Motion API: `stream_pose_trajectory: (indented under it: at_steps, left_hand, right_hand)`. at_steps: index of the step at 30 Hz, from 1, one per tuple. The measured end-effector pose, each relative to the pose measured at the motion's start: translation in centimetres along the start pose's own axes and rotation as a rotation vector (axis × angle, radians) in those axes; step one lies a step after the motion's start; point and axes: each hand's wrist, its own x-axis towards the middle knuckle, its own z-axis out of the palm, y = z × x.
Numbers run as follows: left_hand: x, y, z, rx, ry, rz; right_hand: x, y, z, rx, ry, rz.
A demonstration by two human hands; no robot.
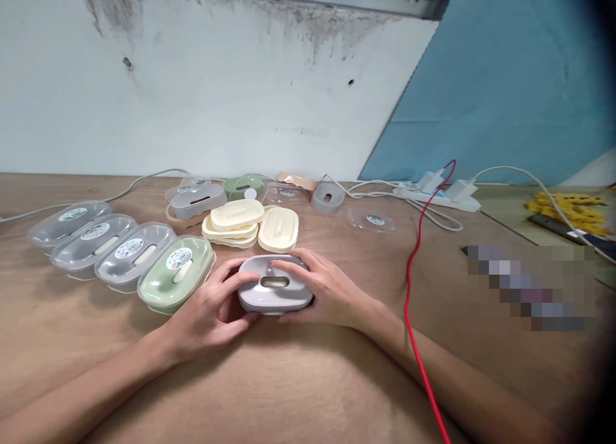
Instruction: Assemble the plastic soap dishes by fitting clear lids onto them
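Observation:
A grey oval soap box (274,283) with a slot in its top sits on the wooden table (298,380) in front of me. My left hand (212,309) grips its left end with curled fingers. My right hand (322,287) clasps its right side, fingers laid over the top edge. Just left of it stands a green box under a clear lid (176,271).
A row of lidded grey boxes (103,245) runs to the left. Cream inserts (250,224) are stacked behind, with loose lids and parts further back. A red cable (414,283) crosses the table at right, near a white power strip (443,194). A wall closes the back.

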Motion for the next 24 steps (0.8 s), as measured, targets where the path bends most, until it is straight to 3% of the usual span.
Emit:
stream_pose_trajectory:
  at_steps: [16,20,22,24]
  left_hand:
    - [-0.3,-0.6,0.2,0.116,-0.048,0.021]
    - [-0.4,-0.7,0.3,0.149,-0.050,0.050]
    - [-0.4,-0.7,0.3,0.171,-0.039,0.074]
    - [-0.3,-0.6,0.3,0.185,-0.035,0.081]
  right_hand:
    - [0.2,-0.5,-0.4,0.030,-0.111,0.024]
    - [0.2,-0.1,-0.5,0.037,-0.118,-0.027]
    - [0.1,0.6,-0.8,0.052,-0.088,-0.078]
    - [0.1,1.7,-1.4,0.020,0.021,-0.042]
